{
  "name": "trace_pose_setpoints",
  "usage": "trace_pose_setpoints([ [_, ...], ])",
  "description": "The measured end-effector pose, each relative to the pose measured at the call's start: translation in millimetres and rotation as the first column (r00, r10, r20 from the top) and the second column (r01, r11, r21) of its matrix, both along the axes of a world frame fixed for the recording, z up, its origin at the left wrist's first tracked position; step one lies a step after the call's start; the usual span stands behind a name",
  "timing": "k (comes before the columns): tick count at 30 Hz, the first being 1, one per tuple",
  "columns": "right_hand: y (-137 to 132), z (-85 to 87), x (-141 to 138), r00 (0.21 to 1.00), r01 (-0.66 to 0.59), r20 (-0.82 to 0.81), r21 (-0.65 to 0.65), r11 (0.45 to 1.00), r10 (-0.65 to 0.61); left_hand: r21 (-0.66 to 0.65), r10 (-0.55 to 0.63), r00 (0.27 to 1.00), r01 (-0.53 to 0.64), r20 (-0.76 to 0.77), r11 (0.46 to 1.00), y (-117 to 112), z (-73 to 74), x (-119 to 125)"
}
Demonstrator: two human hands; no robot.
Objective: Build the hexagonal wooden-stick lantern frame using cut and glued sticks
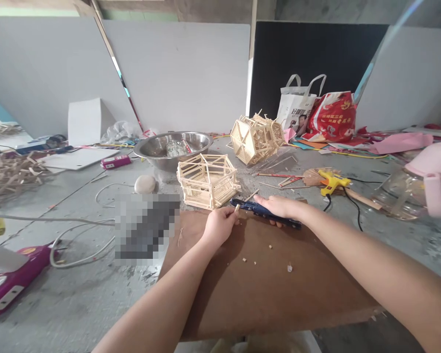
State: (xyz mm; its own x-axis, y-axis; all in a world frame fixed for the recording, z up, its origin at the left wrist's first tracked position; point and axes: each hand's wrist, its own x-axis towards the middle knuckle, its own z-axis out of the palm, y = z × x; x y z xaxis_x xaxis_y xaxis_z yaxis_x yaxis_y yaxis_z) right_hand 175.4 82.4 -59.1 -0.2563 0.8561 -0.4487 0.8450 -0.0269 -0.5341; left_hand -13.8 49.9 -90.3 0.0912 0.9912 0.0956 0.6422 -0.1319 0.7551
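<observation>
My left hand [219,224] is closed in a pinch on a short thin wooden stick [236,208] at the far edge of a brown board [264,274]. My right hand [279,206] lies over a dark blue cutting tool [264,212] and grips it, its tip pointing left toward the stick. Just beyond both hands stands a hexagonal stick-built model [208,179]. A second stick model [256,138] lies tilted farther back. Small cut stick bits are scattered on the board.
A steel bowl [172,145] sits behind the model, a yellow glue gun [332,181] with black cord to the right, a pink-lidded clear jug [419,189] at far right. Loose sticks pile at left [11,171]; cables and a pink device [11,279] lie near left. Bags [316,115] stand at back.
</observation>
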Motion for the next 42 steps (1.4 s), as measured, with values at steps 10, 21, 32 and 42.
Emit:
trace_pose_setpoints([
  [10, -6, -9.7, 30, 0.905, -0.176, 0.418, 0.535, 0.826, -0.078, -0.090, 0.084, 0.946, -0.059, 0.313, 0.994, 2, 9.0, -13],
  [21, 6, -39.0, 38, 0.905, -0.411, 0.397, 0.718, 0.562, 0.156, -0.298, 0.090, 0.703, 0.179, 0.706, 0.938, -3, 13.6, -10],
  [32, 33, -3.5, -36, 0.799, -0.572, 0.530, 0.525, 0.630, 0.283, -0.279, 0.072, 0.726, 0.169, 0.684, 0.945, -5, 11.8, -7],
  [42, 26, 11.0, -35, 0.848, -0.510, 0.469, 0.589, 0.627, 0.248, -0.262, 0.045, 0.724, 0.190, 0.688, 0.946, -5, 9.7, -6],
])
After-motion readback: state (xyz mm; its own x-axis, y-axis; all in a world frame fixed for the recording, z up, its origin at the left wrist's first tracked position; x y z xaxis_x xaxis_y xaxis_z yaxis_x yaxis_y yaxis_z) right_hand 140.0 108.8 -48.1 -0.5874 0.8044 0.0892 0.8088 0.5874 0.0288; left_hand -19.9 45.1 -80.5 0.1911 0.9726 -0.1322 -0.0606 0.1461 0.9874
